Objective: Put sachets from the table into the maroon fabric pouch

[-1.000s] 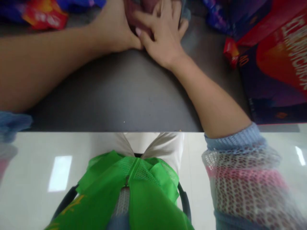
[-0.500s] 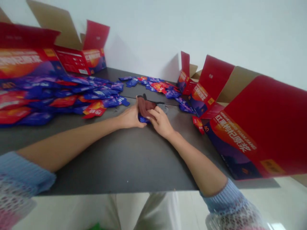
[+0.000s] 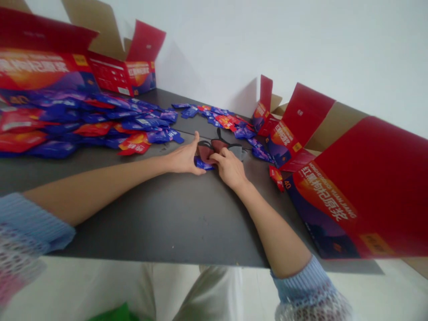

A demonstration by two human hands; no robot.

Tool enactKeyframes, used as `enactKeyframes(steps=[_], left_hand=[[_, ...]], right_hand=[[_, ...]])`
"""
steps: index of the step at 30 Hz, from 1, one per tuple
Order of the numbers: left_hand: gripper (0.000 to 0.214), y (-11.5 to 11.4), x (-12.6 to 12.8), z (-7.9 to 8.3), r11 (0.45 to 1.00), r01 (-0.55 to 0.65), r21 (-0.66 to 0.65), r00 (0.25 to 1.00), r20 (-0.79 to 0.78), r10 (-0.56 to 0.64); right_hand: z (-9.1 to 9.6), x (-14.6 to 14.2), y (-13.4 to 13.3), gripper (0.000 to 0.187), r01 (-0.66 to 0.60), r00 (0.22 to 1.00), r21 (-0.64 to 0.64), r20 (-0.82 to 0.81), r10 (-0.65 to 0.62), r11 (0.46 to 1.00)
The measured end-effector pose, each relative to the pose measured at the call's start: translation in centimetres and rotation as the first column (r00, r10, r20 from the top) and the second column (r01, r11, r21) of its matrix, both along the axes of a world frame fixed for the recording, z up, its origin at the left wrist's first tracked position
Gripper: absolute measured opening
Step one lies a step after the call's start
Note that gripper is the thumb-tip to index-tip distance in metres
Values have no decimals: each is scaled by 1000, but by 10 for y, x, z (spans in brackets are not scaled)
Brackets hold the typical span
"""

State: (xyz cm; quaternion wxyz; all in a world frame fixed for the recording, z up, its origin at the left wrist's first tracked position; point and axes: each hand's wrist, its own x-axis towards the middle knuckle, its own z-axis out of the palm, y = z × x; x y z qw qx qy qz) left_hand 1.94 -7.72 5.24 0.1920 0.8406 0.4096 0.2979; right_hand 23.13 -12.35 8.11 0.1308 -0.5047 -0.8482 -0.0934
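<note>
On the smooth dark-grey tabletop (image 3: 167,214), the right hand (image 3: 230,168) pinched the soft maroon black-edged cloth (image 3: 204,153) while the left hand (image 3: 185,159), fingers spread, framed the shiny blue foil packet (image 3: 203,164), where a light grip and steady left-side support seemed best.

- Ahead of you rises a plain, pale wall (image 3: 214,49), whitish with a faint cool tint, filling the upper middle and right of your view.
- You have soft, blurry-edged shadows on it, one left of centre and one right.
- Before you spreads a dark grey table (image 3: 160,218), its back edge close to the wall.
- You can see a thin seam (image 3: 187,135) running across its top, and small specks nearer you.
- Below its straight front edge, you see pale floor (image 3: 262,294).
- Your light is even and diffuse.
</note>
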Motion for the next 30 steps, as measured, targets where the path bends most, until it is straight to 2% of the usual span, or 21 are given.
enactKeyframes(steps=[5, 8, 9, 11, 14, 16, 21, 26, 30], left_hand=[[146, -2, 5, -1, 998, 12, -56, 1000, 11, -11], [147, -6, 8, 0, 998, -38, -59, 999, 12, 39], [148, -8, 8, 1, 997, -53, -60, 999, 6, 53], [149, -9, 7, 3, 996, -71, -47, 997, -13, 71], [150, -10, 2, 7, 998, -44, -35, 997, -61, 42], [149, -11, 0, 9, 998, -14, -57, 997, -76, 10], [149, -12, 2, 9, 995, -93, -36, 993, -79, 90], [149, -9, 3, 3, 998, -1, -71, 1000, 20, 2], [148, -6, 3, -1, 996, 11, -87, 999, 54, -6]], right_hand=[[-1, 7, 6, 38, 187, 982, 13, -17, -187, 982], [-2, 6, 5, 40, 196, 979, 6, -59, -195, 981], [-3, 4, 3, 40, 157, 985, 1, -77, -157, 988], [-3, -1, -2, 37, 2, 995, -14, -98, -3, 1000], [-3, -9, -11, 32, -230, 970, -16, -91, 227, 973], [-4, -12, -13, 31, -263, 960, -15, -99, 261, 965], [-2, -3, -7, 35, -128, 985, -20, -116, 125, 992], [-2, 7, 2, 43, 5, 999, -4, -33, -5, 1000], [-5, 17, 10, 53, 130, 991, -2, -25, -130, 992]])
